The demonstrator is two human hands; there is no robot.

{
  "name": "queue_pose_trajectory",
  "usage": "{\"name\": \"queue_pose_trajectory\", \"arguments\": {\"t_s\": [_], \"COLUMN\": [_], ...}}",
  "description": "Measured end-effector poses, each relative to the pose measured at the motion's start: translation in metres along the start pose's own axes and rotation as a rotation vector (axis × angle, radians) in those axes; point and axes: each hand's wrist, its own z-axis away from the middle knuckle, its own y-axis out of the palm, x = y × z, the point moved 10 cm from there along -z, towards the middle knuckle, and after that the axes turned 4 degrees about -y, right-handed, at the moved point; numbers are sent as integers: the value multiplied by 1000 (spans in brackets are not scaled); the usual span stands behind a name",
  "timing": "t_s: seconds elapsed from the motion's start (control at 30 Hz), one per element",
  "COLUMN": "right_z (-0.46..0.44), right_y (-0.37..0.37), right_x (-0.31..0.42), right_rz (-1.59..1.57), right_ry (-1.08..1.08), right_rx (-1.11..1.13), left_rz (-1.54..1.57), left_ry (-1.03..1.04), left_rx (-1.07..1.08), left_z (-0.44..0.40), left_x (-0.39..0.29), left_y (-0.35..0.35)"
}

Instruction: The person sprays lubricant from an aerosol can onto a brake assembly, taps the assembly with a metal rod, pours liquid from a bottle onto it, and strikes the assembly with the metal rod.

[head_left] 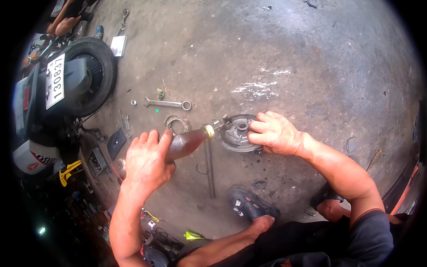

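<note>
My left hand (149,158) is wrapped round a plastic bottle (189,144) of reddish-brown liquid. The bottle is tipped nearly on its side, its yellow-ringed neck pointing right. Close to that neck is a round metal brake plate (232,137) with a hub hole in its middle. My right hand (278,134) grips the plate's right edge, fingers curled over it. Whether liquid is leaving the bottle I cannot tell. Beyond the bottle a curved brake shoe (177,123) lies on the floor. A long metal bar tool (210,173) lies below the bottle's neck.
A combination wrench (168,103) and a small nut (133,102) lie on the concrete floor (311,80). At left stands a motorbike, its rear tyre (106,71) nearest. My sandalled foot (249,202) is below the plate. Another person's arm (60,20) shows at top left.
</note>
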Motion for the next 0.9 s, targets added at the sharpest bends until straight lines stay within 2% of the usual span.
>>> {"name": "queue_pose_trajectory", "arguments": {"t_s": [0.9], "right_z": [-1], "right_y": [-5], "right_x": [-3], "right_rz": [-66], "right_ry": [17], "right_rx": [-44], "left_rz": [-14], "left_ry": [-37], "left_rx": [11], "left_z": [7], "left_x": [-1], "left_y": [2]}}
